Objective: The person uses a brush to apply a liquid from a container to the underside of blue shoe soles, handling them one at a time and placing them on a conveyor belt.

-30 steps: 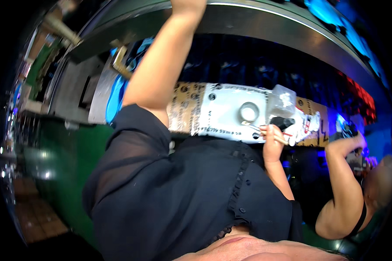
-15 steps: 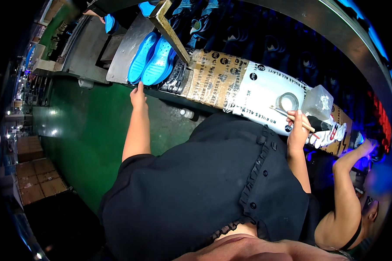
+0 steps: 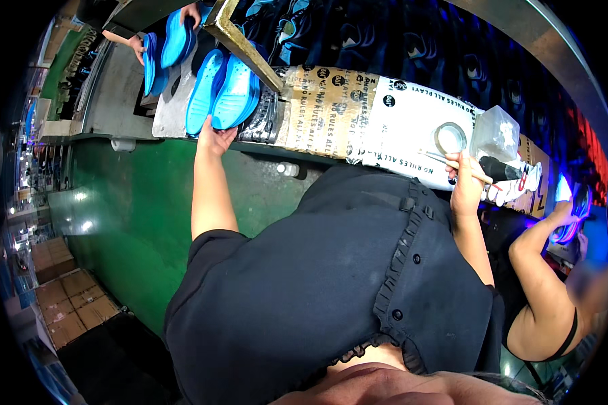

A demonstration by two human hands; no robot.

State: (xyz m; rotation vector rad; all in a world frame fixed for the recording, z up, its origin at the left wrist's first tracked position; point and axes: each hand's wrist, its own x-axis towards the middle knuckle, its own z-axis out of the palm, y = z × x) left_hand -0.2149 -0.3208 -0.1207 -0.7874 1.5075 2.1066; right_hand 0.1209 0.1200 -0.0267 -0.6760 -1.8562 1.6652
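Pointing toward 12 o'clock, the person's left forearm (image 3: pixel 211 192) is lying almost straight, its left hand (image 3: pixel 217 140) resting at 10 o'clock from the centre of view. The right forearm (image 3: pixel 474 250) is rising beside the torso, the right hand (image 3: pixel 463 189) staying bent at 3 o'clock. One white printed sheet (image 3: pixel 402 128) is covering part of the bench (image 3: pixel 171 116) at 2 o'clock. At 11 o'clock two blue soles (image 3: pixel 234 91) are lying uppermost, side by side; extra edges are showing beneath the right one, too overlapped to count. The left hand is touching their near ends; whether it is gripping, one cannot tell. Farther toward 11 o'clock, a co-worker's two hands (image 3: pixel 138 48) are holding at least two more blue soles. One clear tub (image 3: pixel 498 135) is standing on the 3 o'clock side of one round cup (image 3: pixel 442 139). One white bottle (image 3: pixel 288 169) is standing on the floor. One slim tool (image 3: pixel 486 179) is being grasped by the right hand's fingers, its tip pointing toward the cup's 8 o'clock side.
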